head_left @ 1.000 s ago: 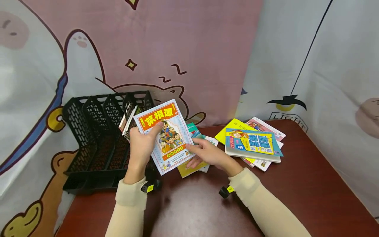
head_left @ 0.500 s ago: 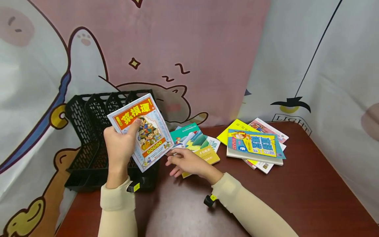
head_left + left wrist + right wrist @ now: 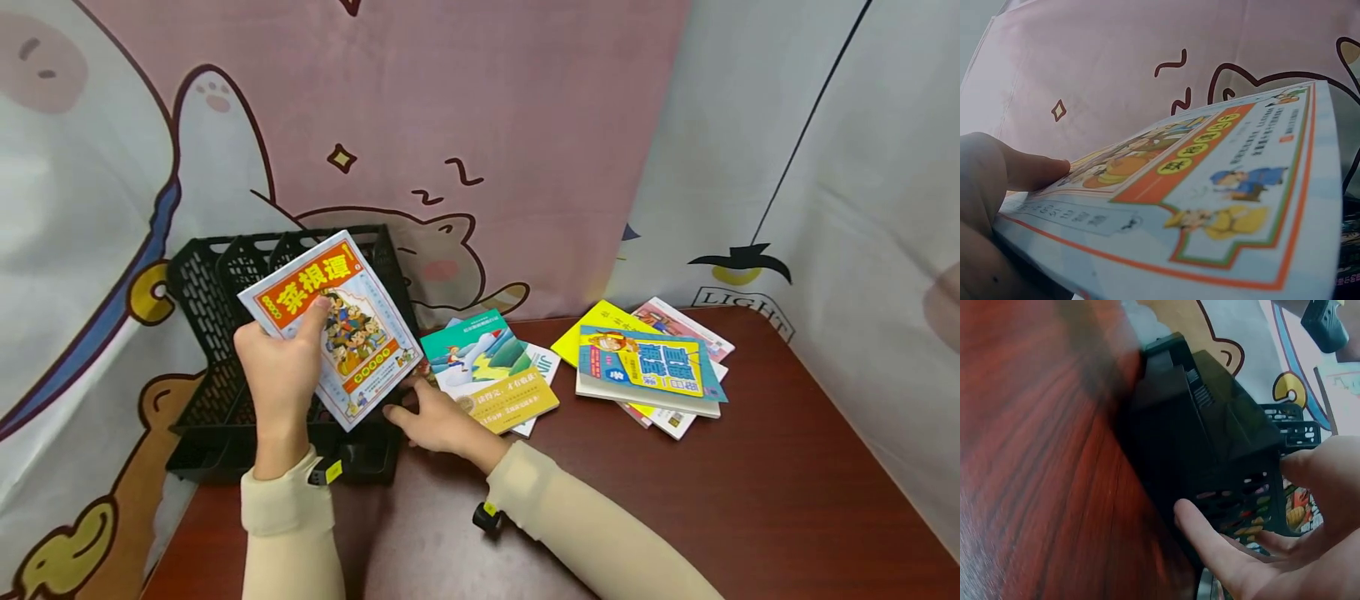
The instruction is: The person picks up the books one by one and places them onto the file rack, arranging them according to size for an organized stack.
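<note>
My left hand (image 3: 276, 367) grips a thin children's book (image 3: 365, 348) with an orange title band and cartoon figures. Its thumb lies across the cover, and the other fingers are hidden behind. The left wrist view shows the same cover (image 3: 1222, 181) close up and slanted. Behind the book stands a black mesh file rack (image 3: 197, 287) with several upright dividers, partly covered by it. My right hand (image 3: 438, 421) is beside the rack's right side. In the right wrist view its fingers are spread along the rack's perforated side wall (image 3: 1235, 494); firm contact cannot be made out.
A green-and-yellow book (image 3: 487, 362) lies on the brown table (image 3: 675, 500) right of the rack, over a white one (image 3: 543, 360). Farther right is a pile of several books, a blue one (image 3: 648, 362) on top. A cartoon-printed cloth (image 3: 525, 150) hangs behind.
The right hand has let go of the orange-titled book and moved left and down to the rack's side. The left hand has carried the book leftward, in front of the rack.
</note>
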Available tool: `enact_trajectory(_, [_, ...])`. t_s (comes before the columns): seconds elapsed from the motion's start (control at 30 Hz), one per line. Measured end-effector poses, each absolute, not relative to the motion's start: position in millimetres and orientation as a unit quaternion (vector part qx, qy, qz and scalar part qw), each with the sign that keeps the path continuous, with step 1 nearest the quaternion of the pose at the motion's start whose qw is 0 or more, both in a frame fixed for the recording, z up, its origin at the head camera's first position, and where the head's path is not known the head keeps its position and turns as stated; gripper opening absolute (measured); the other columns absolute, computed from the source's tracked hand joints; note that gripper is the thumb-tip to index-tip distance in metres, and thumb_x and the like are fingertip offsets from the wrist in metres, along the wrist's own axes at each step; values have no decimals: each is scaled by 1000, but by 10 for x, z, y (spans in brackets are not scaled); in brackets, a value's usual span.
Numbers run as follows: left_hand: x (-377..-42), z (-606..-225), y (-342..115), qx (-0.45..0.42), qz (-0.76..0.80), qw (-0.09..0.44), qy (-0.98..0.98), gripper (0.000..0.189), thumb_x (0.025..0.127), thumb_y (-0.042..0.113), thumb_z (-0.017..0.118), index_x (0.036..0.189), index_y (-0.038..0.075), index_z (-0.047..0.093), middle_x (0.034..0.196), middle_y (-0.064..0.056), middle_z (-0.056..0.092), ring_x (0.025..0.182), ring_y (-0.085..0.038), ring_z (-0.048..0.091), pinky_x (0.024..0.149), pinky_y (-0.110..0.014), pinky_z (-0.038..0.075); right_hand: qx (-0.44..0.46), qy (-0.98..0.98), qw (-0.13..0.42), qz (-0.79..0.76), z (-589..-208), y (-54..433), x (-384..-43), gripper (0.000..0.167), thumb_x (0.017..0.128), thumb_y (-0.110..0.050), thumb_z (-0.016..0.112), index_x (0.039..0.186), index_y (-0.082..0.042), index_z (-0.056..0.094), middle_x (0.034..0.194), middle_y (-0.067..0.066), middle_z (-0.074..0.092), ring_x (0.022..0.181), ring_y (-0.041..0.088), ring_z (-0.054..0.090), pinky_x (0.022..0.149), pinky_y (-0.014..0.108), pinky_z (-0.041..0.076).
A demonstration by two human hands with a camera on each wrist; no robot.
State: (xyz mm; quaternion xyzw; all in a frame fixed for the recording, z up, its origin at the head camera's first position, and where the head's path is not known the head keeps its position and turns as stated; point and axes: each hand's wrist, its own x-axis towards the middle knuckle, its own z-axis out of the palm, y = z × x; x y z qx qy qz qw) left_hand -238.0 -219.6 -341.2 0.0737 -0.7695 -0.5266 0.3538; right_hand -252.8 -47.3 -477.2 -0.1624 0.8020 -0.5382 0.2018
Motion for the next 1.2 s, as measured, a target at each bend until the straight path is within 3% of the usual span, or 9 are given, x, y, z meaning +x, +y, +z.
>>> enact_trajectory(0.13, [-2354, -3390, -2208, 78, -525, 365, -765, 36, 101, 35, 82, 123, 6, 82, 109, -22, 83, 74, 1, 77, 63, -17, 62, -176, 819, 183, -514, -4746, -533, -2482, 70, 109, -55, 64, 160, -9, 49, 148, 15, 69, 109, 23, 79, 91, 38, 63])
enact_trajectory(0.23, [-2319, -3365, -2253, 81, -526, 380, -757, 35, 100, 34, 83, 123, 7, 82, 109, -19, 84, 74, 0, 78, 64, -17, 63, -180, 833, 176, -494, -4738, -596, -2451, 73, 108, -59, 63, 161, -10, 50, 151, 15, 68, 134, 26, 69, 110, 43, 57])
enact_trajectory(0.33, [-2250, -3335, -2348, 97, -528, 398, -744, 34, 100, 34, 84, 124, 10, 82, 105, -9, 84, 76, -2, 79, 66, -17, 63, -178, 838, 181, -483, -4737, -662, -2427, 76, 108, -60, 61, 164, -11, 47, 154, 14, 67, 141, 29, 66, 115, 47, 55])
enact_trajectory(0.43, [-2166, -3301, -2483, 120, -539, 410, -725, 33, 98, 31, 85, 124, 11, 81, 102, 3, 83, 78, -4, 80, 67, -17, 63, -176, 832, 198, -487, -4744, -704, -2413, 78, 108, -62, 60, 167, -14, 44, 157, 12, 64, 128, 29, 74, 109, 45, 58])
enact_trajectory(0.6, [-2090, -3254, -2749, 138, -581, 424, -681, 31, 93, 21, 89, 121, 9, 81, 99, 5, 82, 76, -6, 79, 65, -15, 62, -161, 805, 233, -522, -4776, -689, -2411, 77, 108, -59, 63, 169, -17, 42, 161, 12, 60, 81, 27, 83, 83, 38, 63])
enact_trajectory(0.7, [-2087, -3251, -2916, 136, -609, 435, -649, 30, 89, 16, 92, 116, 8, 82, 96, 1, 83, 72, -8, 79, 63, -15, 62, -168, 805, 230, -520, -4781, -656, -2425, 76, 109, -58, 63, 169, -15, 41, 162, 13, 59, 77, 26, 82, 78, 35, 63])
enact_trajectory(0.97, [-2042, -3317, -3298, 143, -644, 434, -613, 36, 86, 8, 94, 119, 5, 80, 98, -2, 84, 74, -11, 80, 64, -17, 62, -176, 812, 224, -509, -4727, -586, -2457, 76, 110, -56, 62, 170, -13, 40, 163, 15, 58, 80, 29, 84, 85, 35, 63])
enact_trajectory(1.1, [-1999, -3296, -3409, 183, -630, 419, -628, 36, 87, 13, 94, 119, 8, 79, 96, 4, 82, 72, -7, 78, 61, -15, 61, -178, 814, 224, -505, -4716, -571, -2459, 76, 111, -56, 61, 170, -13, 40, 162, 15, 58, 81, 29, 84, 89, 34, 63])
enact_trajectory(1.2, [-2058, -3329, -3428, 200, -554, 419, -690, 31, 91, 22, 92, 118, 12, 80, 88, 16, 78, 68, 1, 73, 60, -10, 57, -175, 815, 224, -505, -4716, -562, -2464, 76, 111, -55, 61, 170, -13, 39, 162, 16, 59, 80, 29, 84, 86, 34, 63])
